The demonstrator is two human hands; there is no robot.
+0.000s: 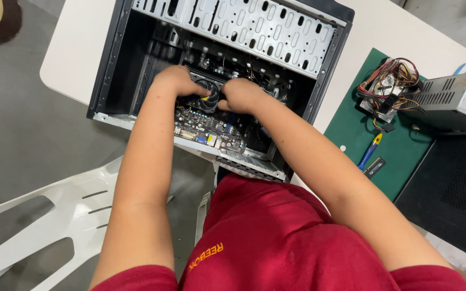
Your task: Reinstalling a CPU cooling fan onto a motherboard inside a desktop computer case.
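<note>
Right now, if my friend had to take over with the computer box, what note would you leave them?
Left hand: inside the open computer case, fingers on the left side of the black cooling fan.
Right hand: fingers on the fan's right side.
The fan sits on the motherboard; the case lies on its side on the white table.
Done: side panel off.
Left: cannot tell if the fan is fastened or loose.
A blue-and-yellow screwdriver lies on the green mat.
</note>
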